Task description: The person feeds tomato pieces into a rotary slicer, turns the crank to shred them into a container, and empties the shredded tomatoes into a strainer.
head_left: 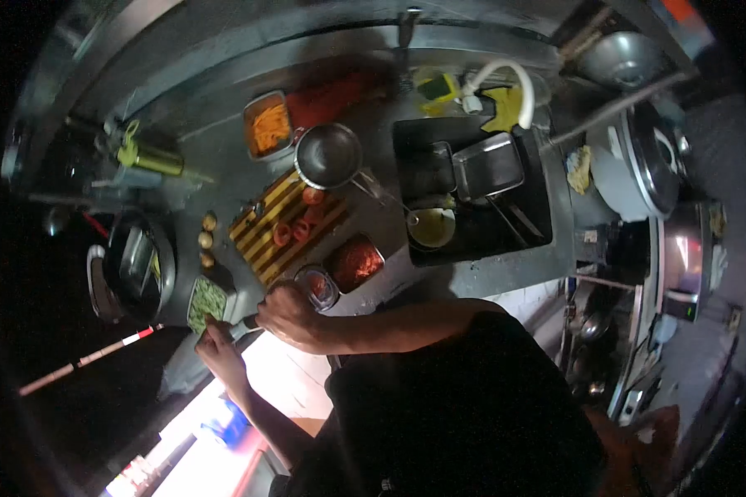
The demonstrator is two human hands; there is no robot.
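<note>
My left hand [218, 348] is closed around one end of a slim grey object [245, 326], beside the container of chopped green vegetable [208, 302]. The other end runs into my right hand [288, 316], whose fingers are curled closed just below a small round bowl of red food [316, 286]. What the object is cannot be made out. Above my right hand, a striped cutting board [257, 244] bears cut tomatoes [301, 229]. A rectangular tray of red chopped food [356, 263] stands beside the small bowl.
A pan [328, 156] overlaps the board's upper edge near a tray of orange strips [270, 126]. The black sink [489, 224] holds metal trays and a bowl. Several round items [207, 240] line the board's left. A large pot [630, 166] stands at right.
</note>
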